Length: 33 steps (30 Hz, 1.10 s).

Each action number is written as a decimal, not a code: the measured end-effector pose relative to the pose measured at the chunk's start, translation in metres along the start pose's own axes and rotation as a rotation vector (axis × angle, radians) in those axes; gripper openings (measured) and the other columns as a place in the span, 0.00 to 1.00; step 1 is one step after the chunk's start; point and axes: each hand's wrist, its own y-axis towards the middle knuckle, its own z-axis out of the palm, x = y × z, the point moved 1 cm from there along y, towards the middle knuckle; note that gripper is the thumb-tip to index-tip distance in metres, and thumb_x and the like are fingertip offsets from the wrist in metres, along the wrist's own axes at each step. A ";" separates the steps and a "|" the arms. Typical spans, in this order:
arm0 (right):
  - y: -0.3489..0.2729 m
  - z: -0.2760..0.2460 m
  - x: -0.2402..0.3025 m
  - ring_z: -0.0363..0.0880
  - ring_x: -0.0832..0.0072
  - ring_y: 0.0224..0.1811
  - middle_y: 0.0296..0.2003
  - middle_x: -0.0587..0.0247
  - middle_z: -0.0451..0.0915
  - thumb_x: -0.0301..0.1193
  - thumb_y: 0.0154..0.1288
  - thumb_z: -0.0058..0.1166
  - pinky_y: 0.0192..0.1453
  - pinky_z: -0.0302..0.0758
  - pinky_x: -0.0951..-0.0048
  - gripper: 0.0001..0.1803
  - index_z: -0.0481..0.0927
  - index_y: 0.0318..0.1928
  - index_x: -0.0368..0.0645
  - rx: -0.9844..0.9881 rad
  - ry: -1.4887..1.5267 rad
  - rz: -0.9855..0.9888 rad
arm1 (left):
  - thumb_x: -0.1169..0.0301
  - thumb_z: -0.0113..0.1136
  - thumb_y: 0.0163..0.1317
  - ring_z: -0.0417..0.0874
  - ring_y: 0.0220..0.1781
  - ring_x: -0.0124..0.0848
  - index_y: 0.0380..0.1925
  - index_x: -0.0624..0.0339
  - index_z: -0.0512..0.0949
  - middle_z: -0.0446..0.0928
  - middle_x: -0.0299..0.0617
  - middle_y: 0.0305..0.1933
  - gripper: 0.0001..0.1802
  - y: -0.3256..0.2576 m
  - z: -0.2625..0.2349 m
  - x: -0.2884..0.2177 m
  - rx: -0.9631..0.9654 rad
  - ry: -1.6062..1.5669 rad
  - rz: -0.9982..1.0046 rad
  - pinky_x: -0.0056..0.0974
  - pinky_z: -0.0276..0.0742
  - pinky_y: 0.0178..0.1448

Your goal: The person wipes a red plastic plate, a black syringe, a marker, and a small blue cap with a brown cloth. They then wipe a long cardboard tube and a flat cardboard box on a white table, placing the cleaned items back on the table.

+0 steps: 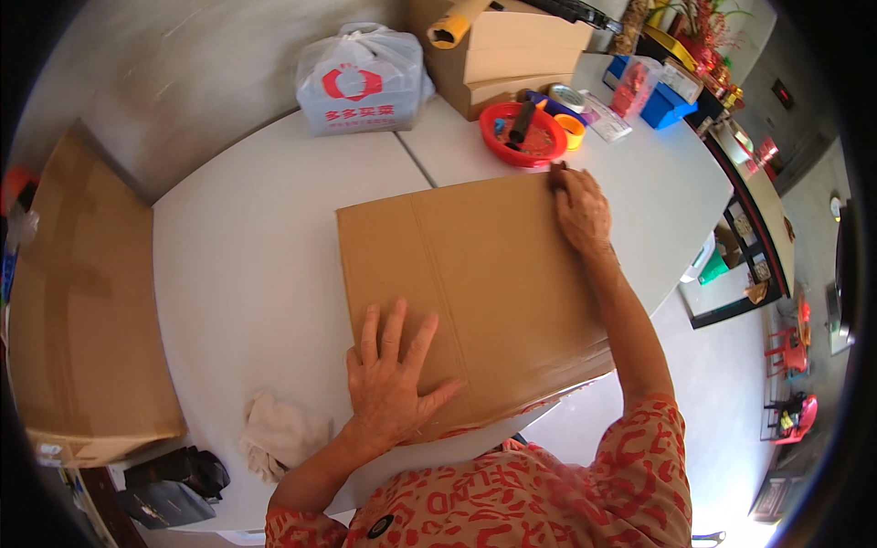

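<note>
A brown cardboard box point(502, 265) lies on the white table in front of me, its top flat and creased along one line. My left hand point(388, 388) rests on the near left part of that top, fingers spread and holding nothing. At the far right corner of the box is my right hand point(583, 208), its fingers curled round a small dark reddish-brown object point(556, 176). Most of that object is covered by the fingers, so its kind does not show. Just beyond the right hand stands a red plastic basin point(523, 161) with a black-handled item and small bits in it.
A white plastic bag point(361, 87) and an open carton point(525, 55) stand at the back. Tape rolls point(572, 131) lie beside the basin. A pale cloth point(283, 434) lies near left. A tall cardboard box point(91, 310) stands at the left edge, black bags point(178, 484) below it.
</note>
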 end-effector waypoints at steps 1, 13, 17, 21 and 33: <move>0.000 -0.001 0.001 0.71 0.52 0.61 0.51 0.54 0.79 0.30 0.60 0.51 0.64 0.69 0.55 0.14 0.78 0.47 0.45 0.035 -0.006 0.033 | 0.50 0.73 0.46 0.56 0.72 0.55 0.67 0.52 0.63 0.55 0.54 0.72 0.49 -0.002 -0.002 0.004 -0.046 -0.106 -0.065 0.53 0.67 0.57; -0.028 0.006 0.139 0.67 0.56 0.66 0.61 0.55 0.72 0.25 0.57 0.58 0.66 0.66 0.56 0.25 0.74 0.58 0.40 0.282 0.432 -0.512 | 0.66 0.75 0.48 0.57 0.72 0.45 0.72 0.69 0.38 0.53 0.56 0.70 0.63 -0.020 0.027 0.044 -0.091 -0.792 -0.446 0.44 0.57 0.73; -0.057 -0.016 0.183 0.66 0.55 0.67 0.61 0.55 0.71 0.25 0.54 0.60 0.67 0.66 0.56 0.28 0.73 0.58 0.39 0.382 0.559 -0.724 | 0.67 0.75 0.48 0.59 0.71 0.44 0.72 0.67 0.38 0.54 0.55 0.69 0.63 -0.023 0.033 0.045 -0.145 -0.801 -0.402 0.44 0.59 0.72; -0.078 -0.031 0.206 0.66 0.55 0.67 0.60 0.55 0.72 0.25 0.53 0.60 0.67 0.66 0.55 0.28 0.74 0.57 0.38 0.440 0.640 -0.843 | 0.63 0.77 0.44 0.51 0.74 0.48 0.71 0.69 0.42 0.50 0.57 0.72 0.63 -0.011 0.016 0.039 -0.117 -1.119 -0.350 0.47 0.51 0.75; 0.000 0.059 0.235 0.65 0.57 0.66 0.59 0.63 0.73 0.29 0.61 0.56 0.65 0.65 0.54 0.21 0.74 0.56 0.46 0.160 0.424 -0.544 | 0.63 0.76 0.47 0.53 0.73 0.46 0.72 0.68 0.37 0.50 0.57 0.71 0.64 -0.022 0.028 0.043 -0.101 -0.748 -0.387 0.45 0.52 0.74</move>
